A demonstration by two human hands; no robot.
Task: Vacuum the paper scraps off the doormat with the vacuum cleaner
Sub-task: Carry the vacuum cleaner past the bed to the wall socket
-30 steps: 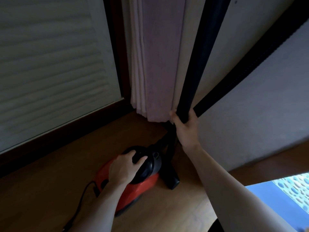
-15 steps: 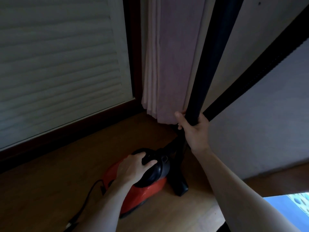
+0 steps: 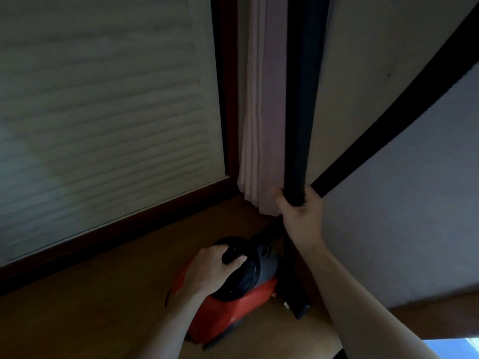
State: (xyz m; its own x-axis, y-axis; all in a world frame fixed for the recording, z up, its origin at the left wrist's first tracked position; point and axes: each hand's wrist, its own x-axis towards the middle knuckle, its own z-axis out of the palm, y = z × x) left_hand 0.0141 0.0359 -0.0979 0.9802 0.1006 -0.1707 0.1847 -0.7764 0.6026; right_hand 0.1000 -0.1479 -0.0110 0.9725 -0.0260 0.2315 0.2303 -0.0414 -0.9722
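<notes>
A red vacuum cleaner [image 3: 223, 317] with a black top sits on the wooden floor in a dim corner. My left hand [image 3: 212, 272] grips the black handle on its top. My right hand [image 3: 300, 216] is closed around the black wand [image 3: 303, 99], which stands nearly upright with its nozzle [image 3: 298, 304] on the floor beside the body. The black ribbed hose [image 3: 404, 117] arcs from my right hand up to the top right. A blue strip of the doormat [image 3: 451, 349] shows at the bottom right edge. No paper scraps are visible.
A white louvred door [image 3: 103, 112] in a dark red frame fills the left. A pale pink curtain [image 3: 261, 125] hangs in the corner behind the wand. A grey wall [image 3: 401, 216] stands to the right. The black power cord [image 3: 168, 297] trails left of the vacuum.
The view has shifted left and closer to the corner, so less of the doormat shows. Both hands keep their grips; the wand looks more upright.
</notes>
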